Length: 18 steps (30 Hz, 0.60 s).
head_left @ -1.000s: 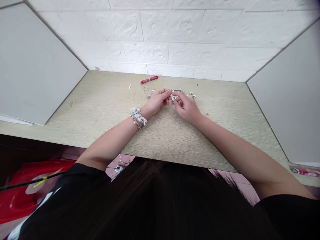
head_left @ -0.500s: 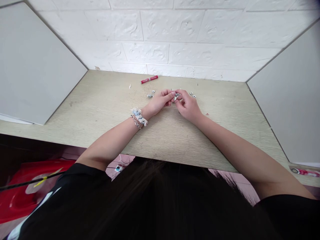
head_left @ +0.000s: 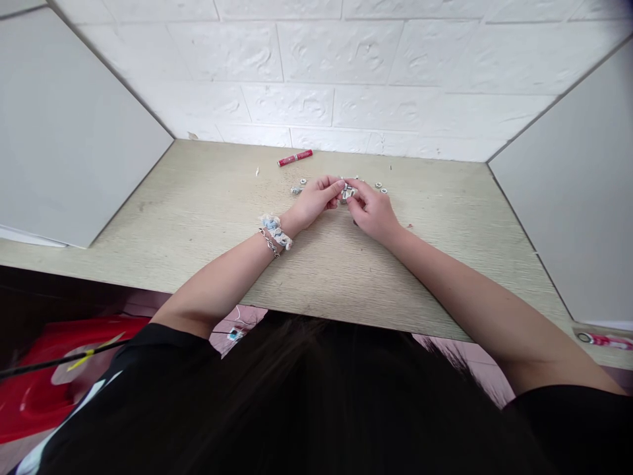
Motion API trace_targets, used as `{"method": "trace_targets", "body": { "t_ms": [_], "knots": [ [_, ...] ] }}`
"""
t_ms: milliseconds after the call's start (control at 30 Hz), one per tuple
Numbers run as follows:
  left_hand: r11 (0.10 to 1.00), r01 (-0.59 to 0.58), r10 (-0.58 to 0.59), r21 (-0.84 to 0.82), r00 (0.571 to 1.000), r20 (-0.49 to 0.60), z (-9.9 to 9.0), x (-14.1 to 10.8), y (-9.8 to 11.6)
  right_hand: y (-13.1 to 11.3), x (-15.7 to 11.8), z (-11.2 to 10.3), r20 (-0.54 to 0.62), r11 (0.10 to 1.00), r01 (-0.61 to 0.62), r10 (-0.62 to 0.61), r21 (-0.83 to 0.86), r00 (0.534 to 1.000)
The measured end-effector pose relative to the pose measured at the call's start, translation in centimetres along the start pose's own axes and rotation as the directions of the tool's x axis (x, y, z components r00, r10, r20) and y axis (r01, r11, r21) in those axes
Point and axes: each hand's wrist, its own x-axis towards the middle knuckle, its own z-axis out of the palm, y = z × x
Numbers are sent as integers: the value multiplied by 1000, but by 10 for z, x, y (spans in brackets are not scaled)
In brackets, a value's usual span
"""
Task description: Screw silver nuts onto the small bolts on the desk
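My left hand [head_left: 315,198] is closed, its thumb and fingers pinching one end of a small metal bolt [head_left: 347,187]. From the right, my right hand [head_left: 372,208] meets it, with thumb and forefinger closed at the bolt's other end. Fingers cover much of the bolt, so whether a nut sits on it I cannot tell. Just left of my left hand lies another bolt [head_left: 296,190], with a hex nut [head_left: 303,181] behind it. Beyond my right hand are two more nuts [head_left: 378,185]. Other small metal pieces show partly behind and beneath my fingertips.
A red tube-shaped stick [head_left: 295,158] lies near the white brick-patterned wall [head_left: 306,56]. Dark specks dot the wooden tabletop [head_left: 316,277]. Grey panels stand at the left [head_left: 74,125] and right [head_left: 573,185]. A red and white item [head_left: 606,340] lies far right.
My right fingers have shifted slightly around the bolt, and more of the small metal pieces show between the hands. My left hand has stayed nearly still.
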Motion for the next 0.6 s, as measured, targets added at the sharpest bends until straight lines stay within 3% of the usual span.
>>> {"method": "trace_targets", "body": {
  "t_ms": [400, 600],
  "knots": [
    [999, 14, -13, -47, 1000, 14, 0, 1, -1, 5, 1, 1, 41, 989, -71, 66, 128, 997],
    [993, 27, -31, -117, 999, -34, 2, -2, 5, 3, 2, 1, 42, 995, -30, 26, 97, 999]
  ]
}}
